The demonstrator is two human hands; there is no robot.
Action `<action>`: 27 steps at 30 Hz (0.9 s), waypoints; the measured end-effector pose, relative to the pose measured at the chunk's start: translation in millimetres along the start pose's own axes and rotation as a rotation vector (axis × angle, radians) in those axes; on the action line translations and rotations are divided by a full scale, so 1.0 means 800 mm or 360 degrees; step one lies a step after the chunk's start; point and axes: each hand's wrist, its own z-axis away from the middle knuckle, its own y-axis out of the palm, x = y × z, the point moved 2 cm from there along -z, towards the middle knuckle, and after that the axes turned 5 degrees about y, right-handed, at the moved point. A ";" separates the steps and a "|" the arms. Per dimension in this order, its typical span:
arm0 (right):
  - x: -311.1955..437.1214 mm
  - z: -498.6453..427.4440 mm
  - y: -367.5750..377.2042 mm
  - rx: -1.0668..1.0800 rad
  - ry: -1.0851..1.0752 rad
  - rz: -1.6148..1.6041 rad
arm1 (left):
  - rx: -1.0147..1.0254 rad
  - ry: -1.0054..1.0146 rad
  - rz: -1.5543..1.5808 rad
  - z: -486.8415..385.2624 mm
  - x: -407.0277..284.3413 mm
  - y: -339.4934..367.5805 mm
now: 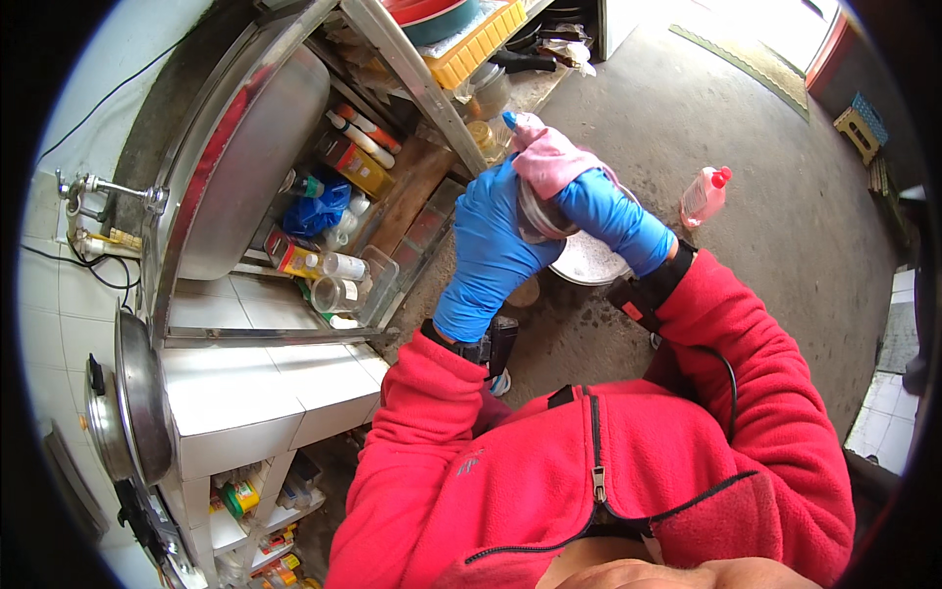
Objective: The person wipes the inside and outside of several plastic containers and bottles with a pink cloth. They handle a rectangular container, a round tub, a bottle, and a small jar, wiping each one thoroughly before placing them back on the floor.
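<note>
My left hand (489, 250), in a blue rubber glove, is closed around the side of a clear jar or similar round container (541, 213). With my right hand (614, 221), gloved in blue too, I hold a pink cloth (552, 158) against the container's upper side. A blue fingertip pokes out at the far end of the cloth. Below both hands a round basin (589, 259) with white suds or foam is on the floor. A bottle of pink liquid with a red cap (704, 196) stands on the floor to the right. The hands hide part of the container.
To the left is a metal-framed shelf (434, 81) with bottles, boxes and a clear plastic tray (379, 283). A steel sink (257, 162) and a white tiled counter (228, 383) are beside it. A small folding stool (861, 129) and a mat (743, 62) lie towards the upper right.
</note>
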 end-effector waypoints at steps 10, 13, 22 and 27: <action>-0.007 0.021 -0.006 0.0494 0.0149 0.0633 | -0.0232 0.0058 -0.0210 0.005 0.010 -0.012; 0.022 -0.024 -0.005 0.0160 -0.0238 0.0704 | -0.0167 0.0089 -0.0100 0.001 -0.004 -0.013; 0.044 -0.005 -0.064 0.0153 -0.0483 -0.0352 | -0.0357 -0.0474 0.1523 0.026 0.041 -0.024; 0.059 -0.007 -0.054 0.0268 -0.0102 -0.0334 | -0.0159 -0.0490 0.2714 0.032 0.063 -0.012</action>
